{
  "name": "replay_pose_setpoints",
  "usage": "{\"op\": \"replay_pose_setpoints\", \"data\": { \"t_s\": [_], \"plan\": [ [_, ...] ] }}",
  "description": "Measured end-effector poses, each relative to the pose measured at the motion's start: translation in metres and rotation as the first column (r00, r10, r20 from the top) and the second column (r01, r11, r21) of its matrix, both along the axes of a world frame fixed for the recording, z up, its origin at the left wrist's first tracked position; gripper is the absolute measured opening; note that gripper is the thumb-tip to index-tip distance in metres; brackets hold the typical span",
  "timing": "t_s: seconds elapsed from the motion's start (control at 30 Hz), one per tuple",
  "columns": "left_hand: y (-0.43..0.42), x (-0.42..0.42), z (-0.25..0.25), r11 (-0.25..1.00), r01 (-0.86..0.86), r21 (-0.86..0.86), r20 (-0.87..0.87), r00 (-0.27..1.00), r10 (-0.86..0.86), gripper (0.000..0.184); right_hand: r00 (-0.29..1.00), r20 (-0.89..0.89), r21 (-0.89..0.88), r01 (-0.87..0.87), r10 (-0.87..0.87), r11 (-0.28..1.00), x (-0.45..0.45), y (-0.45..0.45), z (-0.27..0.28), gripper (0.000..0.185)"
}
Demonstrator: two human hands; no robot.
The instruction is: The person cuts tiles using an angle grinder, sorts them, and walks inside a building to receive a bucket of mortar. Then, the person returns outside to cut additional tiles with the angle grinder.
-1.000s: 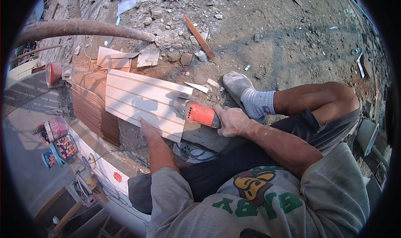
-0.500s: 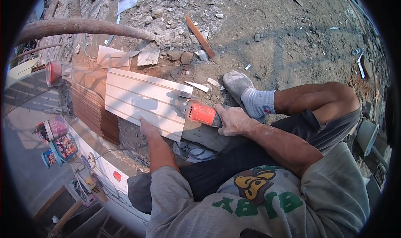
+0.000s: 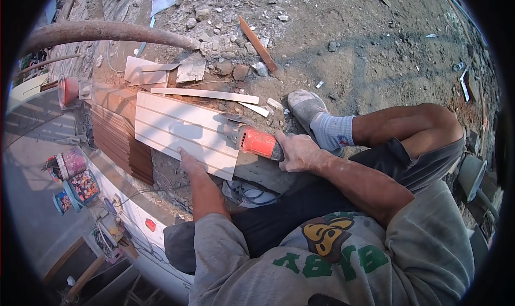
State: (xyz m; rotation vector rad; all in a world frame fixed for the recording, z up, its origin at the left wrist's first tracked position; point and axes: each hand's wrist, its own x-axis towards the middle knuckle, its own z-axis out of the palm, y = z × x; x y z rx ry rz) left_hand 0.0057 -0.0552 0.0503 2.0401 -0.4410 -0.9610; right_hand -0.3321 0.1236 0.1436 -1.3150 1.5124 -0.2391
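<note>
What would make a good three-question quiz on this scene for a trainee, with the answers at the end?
1. Multiple choice: what does the right grip hold?
A) a bucket
B) a red power tool
C) a hammer

2. True or false: the left grip is touching the white sock.

3. Fill the blank with near or far: a narrow pale strip lies beside the ___ long edge of the grooved panel.

Key:
1. B
2. False; it touches the grooved panel.
3. far
</note>
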Motion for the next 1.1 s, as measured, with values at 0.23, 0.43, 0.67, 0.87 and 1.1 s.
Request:
{"op": "replay_pose_setpoints", "data": {
  "t_s": [0.23,0.43,0.67,0.87,1.1],
  "plan": [
    [-0.002,0.005,-0.005,1.0,-0.025,-0.016,-0.022,0.999,0.024,0.07,1.0,0.02,-0.011,0.002,-0.001,1.0,0.005,-0.007,-0.002,0.053],
    [-0.001,-0.003,0.002,0.999,-0.051,-0.011,-0.009,0.999,0.051,0.07,0.999,0.033,0.003,0.011,-0.012,1.0,0.01,-0.019,0.0,0.053],
    [-0.002,-0.003,0.005,0.999,-0.051,0.003,-0.01,0.999,0.051,0.073,0.998,0.048,-0.025,0.035,-0.034,0.999,0.019,-0.023,-0.004,0.062],
    [0.0,0.001,0.0,0.999,-0.034,-0.015,-0.006,0.999,0.034,0.075,1.0,0.005,0.006,0.006,-0.006,1.0,0.01,-0.009,-0.002,0.058],
    [-0.003,0.005,-0.006,0.999,-0.036,-0.011,0.029,0.999,0.037,0.076,1.0,0.008,-0.018,0.012,-0.012,1.0,0.019,-0.016,-0.012,0.065]
  ]
}}
